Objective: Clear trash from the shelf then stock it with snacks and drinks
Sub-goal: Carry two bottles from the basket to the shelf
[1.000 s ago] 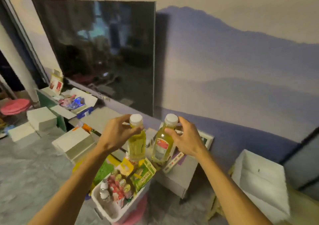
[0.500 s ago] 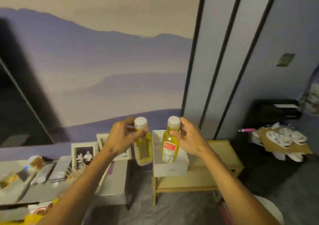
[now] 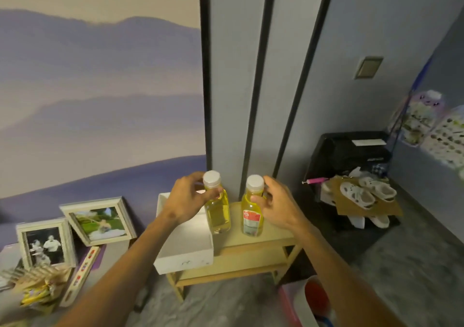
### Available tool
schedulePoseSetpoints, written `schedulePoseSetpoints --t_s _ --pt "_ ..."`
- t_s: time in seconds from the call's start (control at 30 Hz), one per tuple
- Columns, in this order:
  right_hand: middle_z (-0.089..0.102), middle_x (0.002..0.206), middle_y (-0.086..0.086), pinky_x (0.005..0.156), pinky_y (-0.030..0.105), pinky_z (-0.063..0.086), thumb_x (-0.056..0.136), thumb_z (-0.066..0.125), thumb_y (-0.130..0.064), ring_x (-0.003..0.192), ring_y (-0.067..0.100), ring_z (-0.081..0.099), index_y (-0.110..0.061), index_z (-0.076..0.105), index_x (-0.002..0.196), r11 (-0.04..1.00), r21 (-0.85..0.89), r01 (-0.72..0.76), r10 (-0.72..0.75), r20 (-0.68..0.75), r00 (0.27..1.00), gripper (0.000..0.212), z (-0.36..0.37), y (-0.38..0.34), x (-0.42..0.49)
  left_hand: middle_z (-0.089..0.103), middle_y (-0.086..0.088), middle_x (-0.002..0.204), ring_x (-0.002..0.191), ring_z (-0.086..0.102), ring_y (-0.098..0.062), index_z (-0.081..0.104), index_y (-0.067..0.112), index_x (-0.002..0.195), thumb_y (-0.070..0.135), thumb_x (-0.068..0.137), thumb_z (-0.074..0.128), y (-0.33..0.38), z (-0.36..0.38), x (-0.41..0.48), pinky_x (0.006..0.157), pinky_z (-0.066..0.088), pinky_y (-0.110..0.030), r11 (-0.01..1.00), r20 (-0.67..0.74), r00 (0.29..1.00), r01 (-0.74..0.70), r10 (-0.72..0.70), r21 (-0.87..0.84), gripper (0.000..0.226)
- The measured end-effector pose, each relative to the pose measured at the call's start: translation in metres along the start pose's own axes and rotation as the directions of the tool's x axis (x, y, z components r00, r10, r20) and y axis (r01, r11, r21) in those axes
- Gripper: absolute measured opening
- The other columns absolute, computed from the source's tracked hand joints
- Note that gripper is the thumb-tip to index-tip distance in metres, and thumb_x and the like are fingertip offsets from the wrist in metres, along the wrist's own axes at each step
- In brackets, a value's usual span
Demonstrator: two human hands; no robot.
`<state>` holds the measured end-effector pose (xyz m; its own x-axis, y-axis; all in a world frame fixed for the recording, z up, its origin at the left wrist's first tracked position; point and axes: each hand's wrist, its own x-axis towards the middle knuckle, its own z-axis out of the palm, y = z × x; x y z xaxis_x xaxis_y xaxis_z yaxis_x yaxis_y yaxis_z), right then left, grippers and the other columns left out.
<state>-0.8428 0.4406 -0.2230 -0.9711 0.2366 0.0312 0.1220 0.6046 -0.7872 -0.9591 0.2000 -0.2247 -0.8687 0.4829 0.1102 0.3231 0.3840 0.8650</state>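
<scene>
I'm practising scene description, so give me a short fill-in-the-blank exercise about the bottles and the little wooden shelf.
1. Each of the two hands, left hand and right hand, grips one ____.
2. Both bottles have ____ caps.
3. The white box sits on the wooden shelf, to the ____ of the bottles.
4. The right bottle has a ____ label; the left bottle shows none.

Answers: bottle; white; left; red

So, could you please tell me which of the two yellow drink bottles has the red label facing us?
The bottle in the right hand, the one nearer the shoes: its red label faces the camera. The bottle in the left hand shows only clear yellow liquid.
</scene>
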Motion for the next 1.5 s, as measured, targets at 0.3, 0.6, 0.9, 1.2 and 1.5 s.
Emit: schedulePoseSetpoints --t_s 0.3,0.6,0.9,1.2,1.5 --pt "0.064 0.120 -0.006 0.098 0.031 0.051 0.099 0.068 -0.028 0.112 0.011 0.062 -0.021 0.055 0.130 0.999 -0.035 -0.016 0.015 -0.015 1.000 0.035 0.015 0.080 0.115 0.073 0.006 0.124 0.115 0.070 -0.020 0.064 0.021 0.136 0.051 0.078 0.082 -0.078 0.058 0.119 0.097 0.061 -0.042 0.993 0.137 0.984 0.107 -0.112 0.040 0.067" --pt "0.068 0.111 0.000 0.089 0.045 0.058 0.096 0.071 -0.023 0.103 0.017 0.066 -0.019 0.058 0.125 0.999 0.004 0.036 -0.036 0.084 0.996 0.031 0.090 0.198 0.202 0.073 0.008 0.125 0.117 0.069 -0.017 0.064 0.024 0.135 0.034 0.086 0.085 -0.193 0.112 0.185 0.106 0.056 -0.049 0.973 0.138 0.964 0.226 -0.229 0.034 0.055" --pt "0.066 0.115 -0.004 0.093 0.044 0.058 0.092 0.072 -0.027 0.107 0.014 0.065 -0.020 0.056 0.127 0.997 0.046 0.058 -0.064 0.152 0.986 0.039 0.162 0.279 0.239 0.070 0.015 0.110 0.112 0.068 -0.017 0.062 0.030 0.127 0.045 0.088 0.081 -0.284 0.155 0.197 0.132 0.016 -0.045 0.958 0.075 0.972 0.204 -0.223 0.200 0.046" --pt "0.064 0.124 -0.006 0.100 0.043 0.056 0.094 0.074 -0.026 0.116 0.013 0.063 -0.026 0.052 0.133 0.996 0.045 0.071 -0.078 0.185 0.980 0.045 0.192 0.302 0.261 0.068 0.009 0.131 0.129 0.061 -0.018 0.059 0.032 0.134 0.046 0.087 0.081 -0.315 0.163 0.196 0.114 0.047 -0.041 0.941 0.093 0.952 0.269 -0.292 0.205 0.054" --pt "0.061 0.125 -0.011 0.096 0.029 0.054 0.095 0.073 -0.025 0.118 0.010 0.060 -0.029 0.049 0.133 0.996 0.015 0.090 -0.091 0.193 0.977 0.045 0.214 0.314 0.262 0.065 0.010 0.130 0.123 0.061 -0.015 0.059 0.026 0.138 0.031 0.089 0.082 -0.323 0.167 0.196 0.104 0.052 -0.035 0.943 0.020 0.954 0.294 -0.300 0.155 0.054"
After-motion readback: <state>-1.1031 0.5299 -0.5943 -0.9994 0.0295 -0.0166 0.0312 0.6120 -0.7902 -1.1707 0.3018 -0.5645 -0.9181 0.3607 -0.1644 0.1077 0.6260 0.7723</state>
